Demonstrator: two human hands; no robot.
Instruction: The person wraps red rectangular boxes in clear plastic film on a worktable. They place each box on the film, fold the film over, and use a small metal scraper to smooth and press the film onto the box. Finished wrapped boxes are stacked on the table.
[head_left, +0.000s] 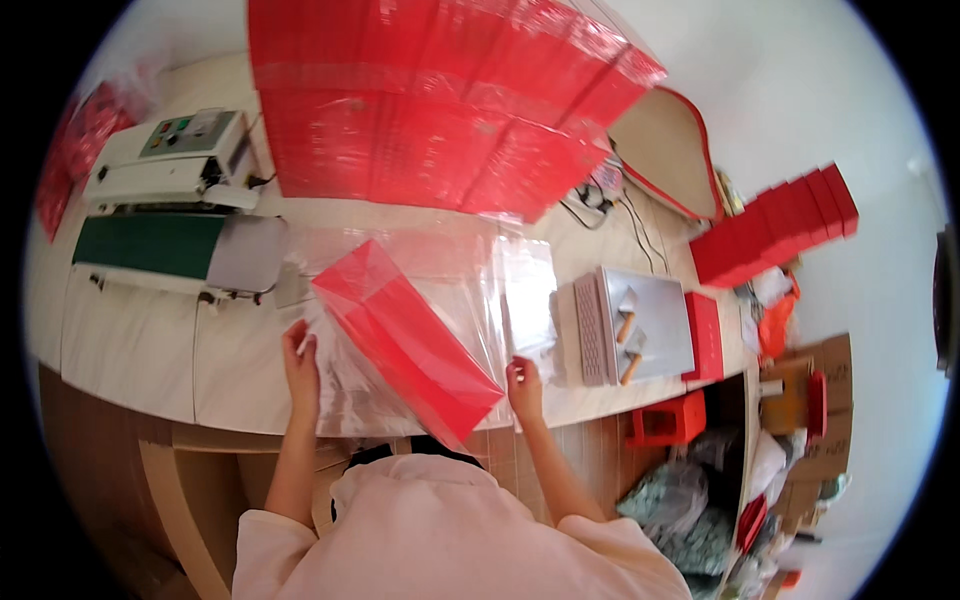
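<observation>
A long red box (405, 335) lies slantwise inside a clear plastic bag (345, 385), at the table's front edge before me. On its left side, my left hand (301, 368) pinches the bag's edge between thumb and fingers. Level with the box's near right end, my right hand (524, 388) is closed on the bag's other edge, its fingertips curled in. More clear plastic bags (528, 290) lie flat just beyond my right hand.
Wrapped red boxes (430, 110) stand stacked at the back. A sealing machine (170, 210) with a green belt stands left. To the right are a grey metal tray (655, 335) holding two wooden-handled scrapers, stepped red boxes (775, 225) and a red stool (672, 420).
</observation>
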